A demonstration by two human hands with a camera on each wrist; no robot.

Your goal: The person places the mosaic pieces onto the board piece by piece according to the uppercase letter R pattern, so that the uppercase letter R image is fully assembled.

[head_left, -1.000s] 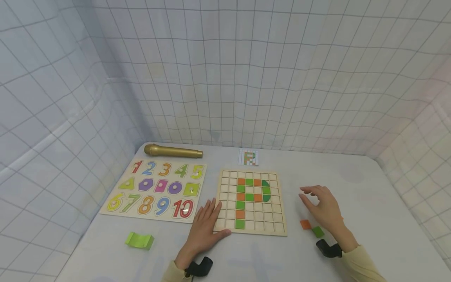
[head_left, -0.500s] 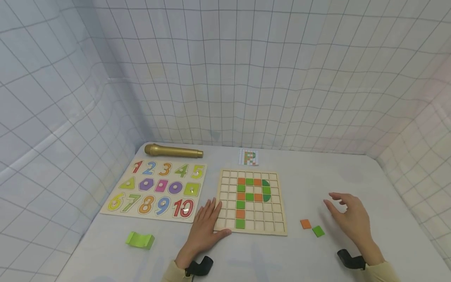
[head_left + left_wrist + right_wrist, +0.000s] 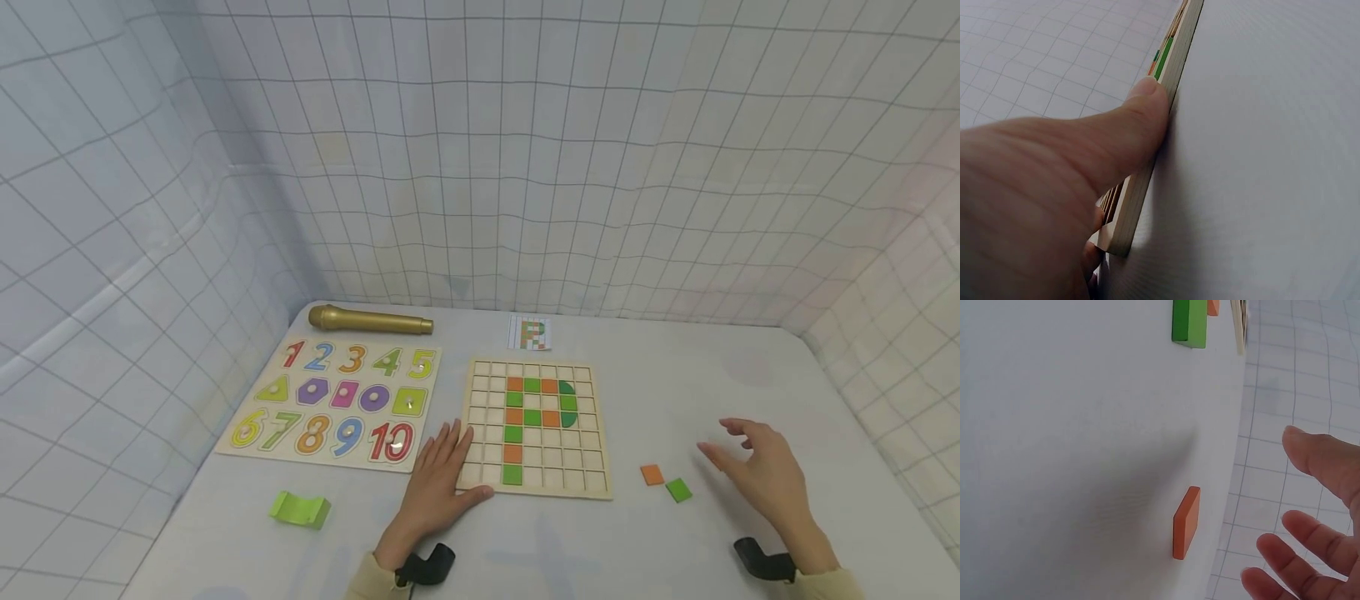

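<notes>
A wooden grid board (image 3: pixel 558 458) carries orange and green tiles laid out like a letter P. My left hand (image 3: pixel 431 487) rests at its lower left corner, fingers straight along the left side; in the left wrist view the thumb (image 3: pixel 1141 119) lies against the front edge. An orange tile (image 3: pixel 652 475) and a green tile (image 3: pixel 678 490) lie right of the board. My right hand (image 3: pixel 768 475) hovers beyond them, fingers loosely bent, holding nothing. Another orange tile (image 3: pixel 1186 522) lies near it in the right wrist view; the hand hides it in the head view.
A small card (image 3: pixel 529 332) with a coloured tile pattern lies behind the board. At left are a number-and-shape puzzle (image 3: pixel 341 454), a gold toy microphone (image 3: pixel 371 321) and a green curved block (image 3: pixel 300 510). Gridded curtains (image 3: pixel 540 183) surround the table.
My right hand has moved right and slightly nearer to me, away from the loose orange and green tiles. My left hand stays at the board's corner.
</notes>
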